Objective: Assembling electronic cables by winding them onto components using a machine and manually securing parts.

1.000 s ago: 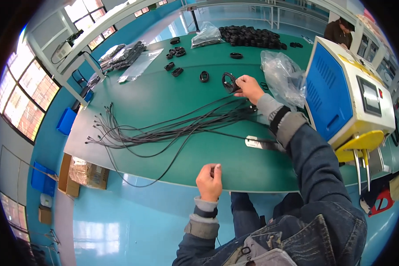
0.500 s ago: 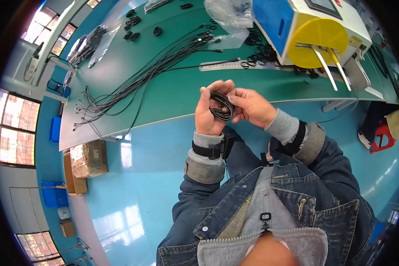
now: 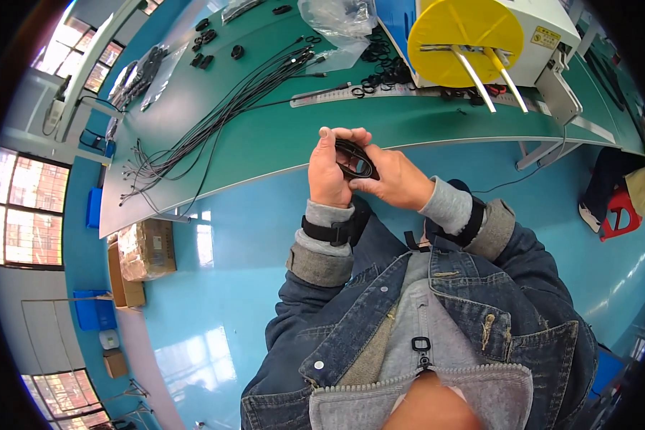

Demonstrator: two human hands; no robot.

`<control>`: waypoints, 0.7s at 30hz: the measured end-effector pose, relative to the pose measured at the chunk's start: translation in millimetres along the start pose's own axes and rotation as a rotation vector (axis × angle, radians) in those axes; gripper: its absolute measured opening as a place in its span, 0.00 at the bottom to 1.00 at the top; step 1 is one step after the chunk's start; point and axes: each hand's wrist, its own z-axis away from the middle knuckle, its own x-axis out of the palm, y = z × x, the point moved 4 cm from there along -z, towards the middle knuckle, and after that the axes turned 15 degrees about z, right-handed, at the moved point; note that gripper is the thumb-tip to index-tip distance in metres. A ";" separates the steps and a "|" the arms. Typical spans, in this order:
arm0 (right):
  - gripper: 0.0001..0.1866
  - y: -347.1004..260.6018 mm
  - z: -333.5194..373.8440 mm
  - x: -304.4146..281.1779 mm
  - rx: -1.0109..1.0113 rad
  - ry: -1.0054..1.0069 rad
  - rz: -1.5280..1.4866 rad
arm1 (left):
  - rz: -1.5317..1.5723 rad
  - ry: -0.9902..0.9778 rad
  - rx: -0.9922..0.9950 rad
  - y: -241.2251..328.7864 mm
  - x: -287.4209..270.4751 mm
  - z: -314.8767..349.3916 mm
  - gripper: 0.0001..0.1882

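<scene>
Hands (image 3: 358, 172) slightly lower, clasping cable coil (image 3: 356, 159)

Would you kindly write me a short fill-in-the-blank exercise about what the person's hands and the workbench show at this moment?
1. The left hand and the right hand together hold a coiled black ____.
2. The workbench has a ____ top.
3. The round disc on the machine is ____.
4. The long black cables lie loose on the ____.

Missing words: cable; green; yellow; workbench
</scene>
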 end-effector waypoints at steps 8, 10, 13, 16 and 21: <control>0.32 18.6 13.9 -13.0 -0.010 -0.027 -0.120 | 0.185 0.036 0.005 -29.1 3.6 -8.1 0.20; 0.31 18.5 18.0 -23.3 0.056 -0.197 -0.322 | 0.197 0.038 0.013 -37.4 9.1 -8.4 0.20; 0.30 31.2 26.6 -16.0 -0.016 0.076 -0.075 | 0.217 0.040 0.021 -49.1 13.2 -8.6 0.20; 0.29 53.4 31.4 -10.3 -0.085 0.254 0.038 | 0.316 0.008 -0.052 -65.9 3.8 -17.2 0.19; 0.23 70.3 42.8 -44.7 0.128 -0.070 -0.320 | 0.120 0.061 -0.161 -69.2 18.5 -8.4 0.16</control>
